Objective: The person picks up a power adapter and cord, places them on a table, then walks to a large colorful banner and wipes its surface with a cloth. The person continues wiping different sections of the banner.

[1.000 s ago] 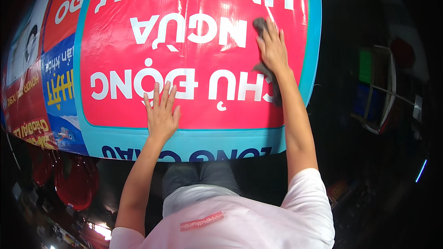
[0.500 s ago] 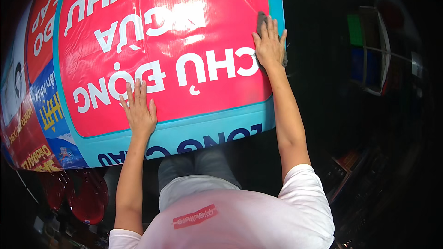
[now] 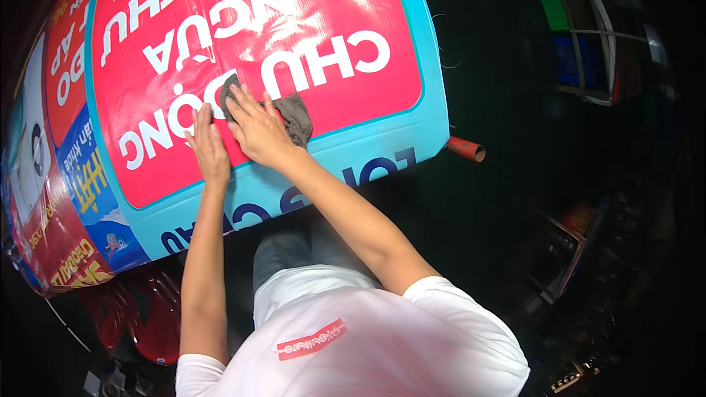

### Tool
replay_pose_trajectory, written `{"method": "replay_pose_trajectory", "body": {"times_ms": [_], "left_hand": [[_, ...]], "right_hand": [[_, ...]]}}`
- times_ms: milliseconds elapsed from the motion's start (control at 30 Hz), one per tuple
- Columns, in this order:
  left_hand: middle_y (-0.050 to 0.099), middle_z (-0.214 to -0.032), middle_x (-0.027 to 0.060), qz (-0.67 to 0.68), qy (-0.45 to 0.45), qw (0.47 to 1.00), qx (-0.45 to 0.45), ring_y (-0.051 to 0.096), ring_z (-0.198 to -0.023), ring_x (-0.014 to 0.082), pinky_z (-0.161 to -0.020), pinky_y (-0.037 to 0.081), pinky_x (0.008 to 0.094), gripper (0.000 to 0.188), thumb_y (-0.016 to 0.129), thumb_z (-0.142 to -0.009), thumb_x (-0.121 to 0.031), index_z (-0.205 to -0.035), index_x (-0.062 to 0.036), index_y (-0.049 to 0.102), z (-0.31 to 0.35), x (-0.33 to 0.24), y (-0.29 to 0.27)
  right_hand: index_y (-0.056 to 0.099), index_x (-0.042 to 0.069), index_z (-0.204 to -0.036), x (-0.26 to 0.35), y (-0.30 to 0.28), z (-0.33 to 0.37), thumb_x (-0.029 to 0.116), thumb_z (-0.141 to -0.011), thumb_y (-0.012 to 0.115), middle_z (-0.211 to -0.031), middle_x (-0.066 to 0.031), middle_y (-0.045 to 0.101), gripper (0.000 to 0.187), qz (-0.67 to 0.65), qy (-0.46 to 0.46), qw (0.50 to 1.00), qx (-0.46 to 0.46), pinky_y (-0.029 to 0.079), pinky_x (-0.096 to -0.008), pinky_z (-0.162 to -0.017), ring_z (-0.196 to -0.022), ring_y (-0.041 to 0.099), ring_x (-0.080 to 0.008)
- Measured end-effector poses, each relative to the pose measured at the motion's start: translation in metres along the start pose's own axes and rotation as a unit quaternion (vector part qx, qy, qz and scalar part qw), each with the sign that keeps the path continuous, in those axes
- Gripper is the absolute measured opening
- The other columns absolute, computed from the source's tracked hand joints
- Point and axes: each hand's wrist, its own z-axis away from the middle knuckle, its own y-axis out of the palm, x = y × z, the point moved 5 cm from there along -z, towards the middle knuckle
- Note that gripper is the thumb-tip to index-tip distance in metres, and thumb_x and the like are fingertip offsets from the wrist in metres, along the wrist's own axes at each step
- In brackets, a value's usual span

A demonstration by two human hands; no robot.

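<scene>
A glossy printed plastic sheet with a red panel, white lettering and a light blue border spreads over a broad surface before me. My right hand lies on a dark grey cloth, pressing it to the red panel left of the middle. Its fingers are stretched out over the cloth, and parts of the cloth show on both sides of them. My left hand rests just beside it on the sheet, fingers extended and nearly together, holding nothing. The two hands almost touch.
A red tube end sticks out below the sheet's right corner. Glossy dark-red objects stand under the near left edge. At the far right is a rack-like object with green and blue parts. Darkness hides much of the right side.
My right hand has swept the cloth leftward from the sheet's right edge to beside my left hand. My left hand has shifted slightly. The red tube end has come into view.
</scene>
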Motion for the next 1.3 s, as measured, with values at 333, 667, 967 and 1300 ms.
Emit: {"method": "replay_pose_trajectory", "body": {"times_ms": [333, 667, 967, 1300], "left_hand": [[0.072, -0.093, 0.0058, 0.483, -0.050, 0.870, 0.090, 0.064, -0.080, 0.0105, -0.072, 0.050, 0.0255, 0.023, 0.070, -0.087, -0.010, -0.107, 0.0001, 0.070, -0.006, -0.071, -0.098], [0.048, -0.137, 0.0131, -0.027, -0.129, 0.991, 0.026, 0.043, -0.130, 0.0320, -0.106, 0.028, 0.0625, 0.043, 0.059, -0.092, -0.025, -0.133, -0.0147, 0.053, -0.041, -0.057, -0.085], [0.036, -0.151, 0.0086, -0.155, -0.375, 0.902, -0.146, 0.025, -0.143, 0.0339, -0.107, 0.014, 0.0719, 0.049, 0.048, -0.098, -0.025, -0.146, -0.0184, 0.038, 0.108, 0.034, -0.030], [0.039, -0.149, 0.0124, -0.140, -0.365, 0.894, -0.218, 0.030, -0.142, 0.0309, -0.115, 0.018, 0.0489, 0.049, 0.041, -0.097, -0.020, -0.144, -0.0056, 0.040, 0.182, 0.062, -0.025]], "right_hand": [[0.070, -0.005, -0.102, 0.033, -0.217, 0.054, -0.003, -0.081, 0.071, -0.099, -0.0058, 0.066, 0.022, -0.153, 0.038, 0.971, -0.180, 0.050, -0.0230, -0.074, -0.084, 0.061, -0.0099], [0.061, 0.011, -0.123, -0.068, -0.223, 0.045, 0.012, -0.074, 0.077, -0.137, -0.0151, 0.049, 0.051, 0.358, 0.204, 0.911, 0.018, 0.040, -0.0556, -0.096, -0.124, 0.048, -0.0330], [0.049, 0.030, -0.139, -0.037, -0.020, 0.055, 0.050, -0.087, 0.057, -0.155, -0.0064, 0.031, 0.056, 0.145, -0.353, 0.890, 0.249, 0.010, -0.0577, -0.117, -0.145, 0.023, -0.0299], [0.057, 0.018, -0.130, 0.055, 0.143, -0.213, 0.033, -0.098, 0.043, -0.150, -0.0058, 0.040, 0.038, 0.268, -0.355, 0.895, 0.041, 0.023, -0.0511, -0.115, -0.142, 0.031, -0.0251]]}}
